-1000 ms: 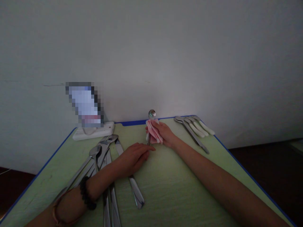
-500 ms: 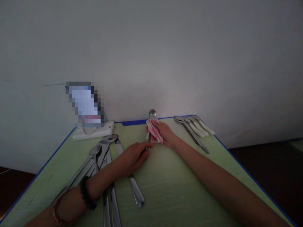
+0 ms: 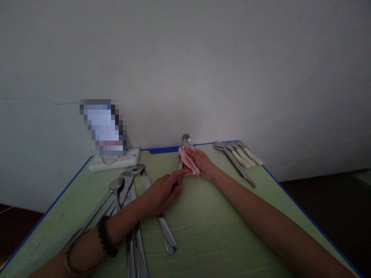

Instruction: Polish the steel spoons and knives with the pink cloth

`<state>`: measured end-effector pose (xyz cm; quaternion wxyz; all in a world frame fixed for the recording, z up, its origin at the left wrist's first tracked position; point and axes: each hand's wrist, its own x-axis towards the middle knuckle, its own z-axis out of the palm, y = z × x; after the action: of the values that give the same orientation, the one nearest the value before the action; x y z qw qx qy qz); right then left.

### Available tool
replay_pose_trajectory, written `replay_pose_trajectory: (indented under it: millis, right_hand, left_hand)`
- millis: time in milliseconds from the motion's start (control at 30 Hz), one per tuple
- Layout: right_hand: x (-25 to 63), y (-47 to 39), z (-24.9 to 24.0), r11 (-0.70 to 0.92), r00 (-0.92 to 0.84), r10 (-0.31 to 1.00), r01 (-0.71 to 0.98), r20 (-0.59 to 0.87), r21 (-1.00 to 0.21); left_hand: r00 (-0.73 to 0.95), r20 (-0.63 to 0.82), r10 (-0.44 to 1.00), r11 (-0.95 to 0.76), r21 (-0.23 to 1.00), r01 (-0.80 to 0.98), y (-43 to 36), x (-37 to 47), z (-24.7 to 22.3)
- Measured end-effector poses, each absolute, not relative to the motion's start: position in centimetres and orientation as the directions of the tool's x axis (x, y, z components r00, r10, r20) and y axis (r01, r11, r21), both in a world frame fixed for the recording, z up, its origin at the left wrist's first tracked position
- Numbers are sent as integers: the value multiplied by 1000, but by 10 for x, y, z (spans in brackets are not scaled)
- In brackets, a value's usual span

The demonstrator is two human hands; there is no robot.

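Observation:
A shiny metal spoon (image 3: pixel 186 139) is held upright near the table's far edge, its round bowl showing above a folded pink cloth (image 3: pixel 191 162). My right hand (image 3: pixel 203 163) is closed on the cloth, which wraps the spoon's upper handle. Below it, my left hand (image 3: pixel 165 193) grips the lower handle, its index finger reaching up against the cloth. Under and beside my left forearm lies a loose pile of metal cutlery (image 3: pixel 117 185), spoons among it, partly hidden by the arm.
The light green table (image 3: pixel 208 224) has a blue edge. Several pieces of cutlery (image 3: pixel 240 154), some white-handled, lie in a row at the far right. A blurred-out phone (image 3: pixel 102 129) leans at the back left above a white power strip (image 3: pixel 116 160). A wall (image 3: pixel 185 69) stands behind.
My left index finger has lifted slightly and now touches the cloth's lower edge. More of the spoon's handle shows between the hands. The cutlery on the table has stayed put.

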<state>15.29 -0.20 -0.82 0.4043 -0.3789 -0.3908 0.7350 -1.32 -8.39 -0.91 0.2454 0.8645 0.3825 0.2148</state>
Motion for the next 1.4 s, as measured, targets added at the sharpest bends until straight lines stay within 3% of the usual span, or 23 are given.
replay_pose_trajectory:
  millis: [1400]
  right_hand:
    - [152, -1, -9, -374, -434, 871, -280, -231, -884]
  left_hand:
    - [612, 160, 775, -579, 567, 585, -82, -14, -14]
